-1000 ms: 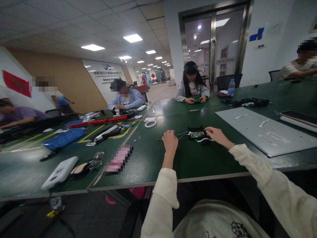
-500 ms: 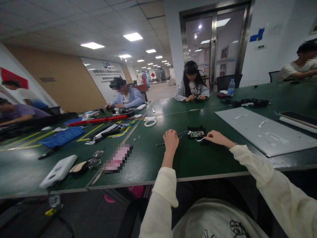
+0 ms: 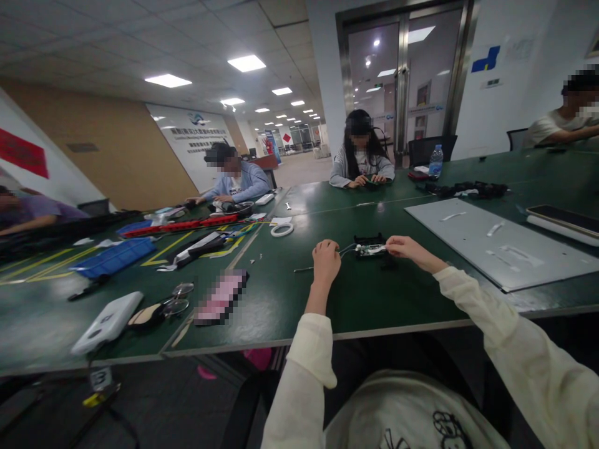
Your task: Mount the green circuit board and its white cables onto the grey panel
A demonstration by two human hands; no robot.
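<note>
My right hand [image 3: 406, 249] pinches the end of a narrow white strip [image 3: 374, 248], which lies across a small circuit board in a black housing [image 3: 369, 241]. Thin grey wires [image 3: 346, 250] run from the board's left side to my left hand [image 3: 326, 262]. The fingers of that hand are curled closed around the wires, with the fingertips partly hidden. From behind my left hand a thin dark rod or cable end [image 3: 303, 270] sticks out to the left on the green table [image 3: 355, 299].
On the right lies a grey panel [image 3: 496, 243] with white strips on it. A phone [image 3: 221, 297], glasses [image 3: 178, 299] and a white device [image 3: 107, 322] are at left. A tape roll [image 3: 281, 229] and blue bin [image 3: 115, 257] lie farther back. Co-workers sit across the table.
My right hand has moved slightly up and left, bringing the white strip from below the board to across it. My left hand stays near the wires.
</note>
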